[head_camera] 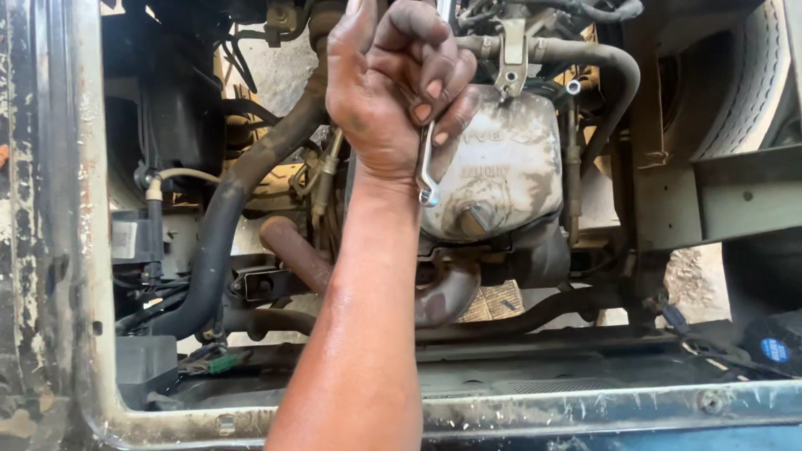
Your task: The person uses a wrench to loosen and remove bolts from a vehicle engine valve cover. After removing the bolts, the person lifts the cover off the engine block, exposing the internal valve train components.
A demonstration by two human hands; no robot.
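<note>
**Hand Gripping a Wrench Inside an Engine Bay**

One hand (393, 92) is reaching up from the bottom of the view, forearm extended into an open engine bay. Which of the person's hands this is cannot be told with certainty; by the thumb position it is taken here as the right hand. The other hand is not showing.

The fingers (434, 79) are curling tightly around a metal wrench (428, 163), so the hand is closed in a fist on the tool. The wrench is standing nearly upright. Its lower ring end is hanging just below the heel of the hand, and its upper end is hidden behind the fingers near the top edge.

The wrench is sitting directly in front of the left side of a dirty, rounded metal cover (501, 167). Whether the tool is touching that cover cannot be told.

A thick black hose (221, 225) is curving down to the left of the forearm. A rusty pipe (292, 250) is lying just beside the forearm, lower down. A grey hose (614, 71) is looping over the cover at upper right. A scuffed frame rail (585, 409) is running across the bottom.
</note>
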